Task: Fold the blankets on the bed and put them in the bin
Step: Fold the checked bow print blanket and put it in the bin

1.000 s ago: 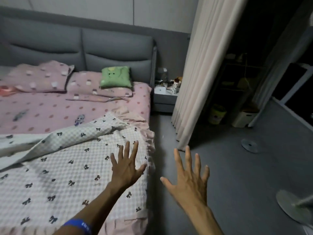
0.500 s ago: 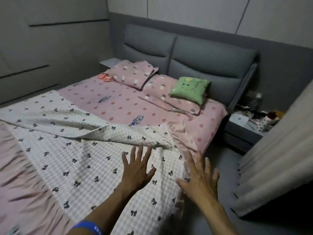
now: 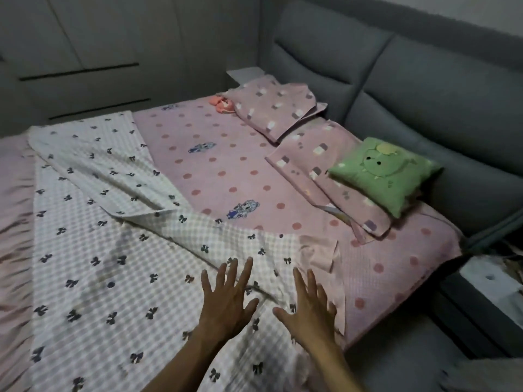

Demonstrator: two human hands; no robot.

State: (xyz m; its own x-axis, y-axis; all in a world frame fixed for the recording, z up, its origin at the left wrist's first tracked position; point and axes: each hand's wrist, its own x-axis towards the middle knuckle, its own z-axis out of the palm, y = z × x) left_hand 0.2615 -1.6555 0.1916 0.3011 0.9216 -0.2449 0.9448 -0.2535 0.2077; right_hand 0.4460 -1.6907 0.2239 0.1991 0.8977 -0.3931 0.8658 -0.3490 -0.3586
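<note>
- Far left of the bed (image 3: 396, 267), grey cabinet doors (image 3: 85, 52) line the wall, dark slots for handles.
- The white checked blanket (image 3: 113, 264) with little dark bows covers the foot half of the bed, its upper edge flipped back on itself in a loose diagonal flap, nothing folded yet by the look of it.
- Left hand (image 3: 226, 301) reaches out over the blanket near the bed's side edge, fingers spread straight, holding nothing; whether it touches the cloth I cannot tell.
- Right hand (image 3: 308, 312) just beside it, also flat and splayed, gripping nothing, close to the blanket's rumpled corner and a pale pink layer (image 3: 319, 254) peeking out. Likely lining up to catch that corner for the first fold.
- Beyond the blanket, the pink dotted sheet (image 3: 226, 171) lies bare up to two pink pillows (image 3: 277, 111), and a green cushion (image 3: 382, 174) rests on the nearer one against the grey padded headboard (image 3: 424, 80).
- Far right, a nightstand (image 3: 492, 281) sits beside the bed.
- No bin in view.
</note>
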